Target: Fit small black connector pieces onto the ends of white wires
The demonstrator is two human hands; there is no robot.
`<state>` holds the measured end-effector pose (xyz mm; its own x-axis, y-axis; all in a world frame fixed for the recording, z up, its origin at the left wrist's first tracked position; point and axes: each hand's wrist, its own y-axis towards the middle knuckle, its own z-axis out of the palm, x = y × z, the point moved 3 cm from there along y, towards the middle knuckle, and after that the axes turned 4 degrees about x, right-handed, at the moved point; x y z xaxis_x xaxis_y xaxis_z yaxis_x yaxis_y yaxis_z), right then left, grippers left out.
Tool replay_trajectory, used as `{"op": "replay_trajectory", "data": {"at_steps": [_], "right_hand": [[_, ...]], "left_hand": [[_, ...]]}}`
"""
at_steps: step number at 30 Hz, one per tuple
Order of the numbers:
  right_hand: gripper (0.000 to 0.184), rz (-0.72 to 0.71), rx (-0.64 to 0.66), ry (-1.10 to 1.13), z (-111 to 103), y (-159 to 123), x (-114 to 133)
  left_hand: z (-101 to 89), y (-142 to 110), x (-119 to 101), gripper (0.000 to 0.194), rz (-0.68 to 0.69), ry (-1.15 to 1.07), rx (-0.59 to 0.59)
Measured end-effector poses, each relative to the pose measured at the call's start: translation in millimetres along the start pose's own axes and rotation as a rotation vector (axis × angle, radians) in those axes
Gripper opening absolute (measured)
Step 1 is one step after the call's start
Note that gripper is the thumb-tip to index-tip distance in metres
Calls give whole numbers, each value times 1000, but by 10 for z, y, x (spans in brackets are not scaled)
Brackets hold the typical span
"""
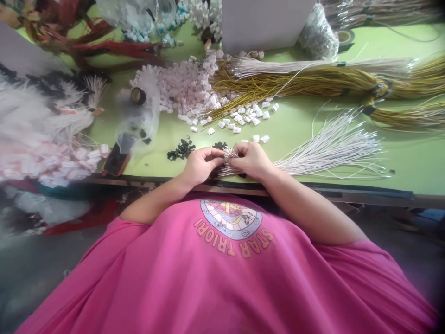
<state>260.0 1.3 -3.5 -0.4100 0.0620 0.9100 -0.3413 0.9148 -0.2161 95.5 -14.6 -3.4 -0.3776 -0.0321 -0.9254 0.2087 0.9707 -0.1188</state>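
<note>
Close to the table's front edge, a bundle of white wires fans out to the right, its left tips gathered between my hands. My right hand is closed around the wires near those tips. My left hand meets the tips from the left, thumb and forefinger pinched together; whatever small piece sits in the pinch is too hidden to name. Small black connectors lie in a pile just left of my left hand, with more dark pieces partly covered behind the fingers. Loose white connectors rest just beyond my right hand.
A heap of white connectors spreads behind my hands. Yellow wire bundles stretch along the right. A tape roll sits on a clear plastic bag. White wires with connectors pile up at left; a grey box stands behind.
</note>
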Motion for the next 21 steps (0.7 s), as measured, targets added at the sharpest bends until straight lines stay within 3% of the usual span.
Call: {"op": "replay_trajectory", "data": {"at_steps": [7, 13, 21], "right_hand": [[13, -23, 19, -22, 5, -8, 9], [24, 30, 157, -16, -34, -23, 11], [26, -42, 132, -149, -33, -14, 17]], "left_hand": [[38, -13, -76, 9, 135, 179, 10], [39, -11, -58, 8, 128, 161, 12], [41, -14, -85, 3, 159, 297, 93]]}}
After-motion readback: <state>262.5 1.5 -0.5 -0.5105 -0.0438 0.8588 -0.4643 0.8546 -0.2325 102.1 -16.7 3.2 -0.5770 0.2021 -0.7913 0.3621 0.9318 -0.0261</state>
